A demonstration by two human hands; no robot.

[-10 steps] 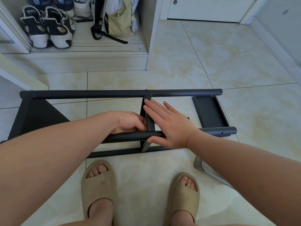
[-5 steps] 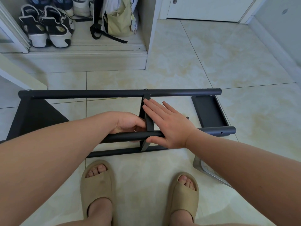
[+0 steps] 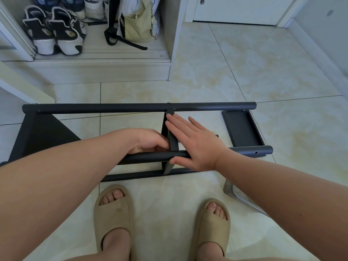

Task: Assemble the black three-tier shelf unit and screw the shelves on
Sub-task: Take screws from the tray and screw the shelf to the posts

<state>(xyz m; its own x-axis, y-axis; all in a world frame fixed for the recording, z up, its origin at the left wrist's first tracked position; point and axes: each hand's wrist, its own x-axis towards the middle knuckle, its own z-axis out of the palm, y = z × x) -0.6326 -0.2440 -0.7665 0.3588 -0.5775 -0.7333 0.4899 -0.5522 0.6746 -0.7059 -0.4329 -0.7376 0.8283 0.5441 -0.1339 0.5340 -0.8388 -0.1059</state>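
**Bracing the middle tier on a frame lying on its side**

My right hand (image 3: pixel 195 146) lies flat, fingers straight and together, along the thin black middle shelf (image 3: pixel 173 142), which I see edge-on. Its thumb tucks against the near round black tube (image 3: pixel 244 149), just beside a small silver screw head (image 3: pixel 176 157). My left hand (image 3: pixel 150 141) is curled against the other face of that shelf. Its fingertips are hidden, so I cannot tell whether it pinches the shelf, a screw or a tool.

The black metal three-tier shelf unit (image 3: pixel 131 108) lies on its side on the pale tiled floor (image 3: pixel 244 72), just ahead of my beige slide sandals (image 3: pixel 113 213). Its far tube carries another screw head (image 3: pixel 169 102) above the same shelf.

I judge the frame stiff and fairly light, with smooth painted tubes that would slip under a loose palm. The shelves look like thin sheet with narrow edges, so I would hold the tubes close to a joint rather than the panels.

My left forearm covers much of the near tube and the left end panel (image 3: pixel 43 132). The right end shelf (image 3: pixel 241 129) appears to lie apart from the tubes, though I cannot confirm that. A grey metal leg (image 3: pixel 243 200) is cut off behind my right arm.
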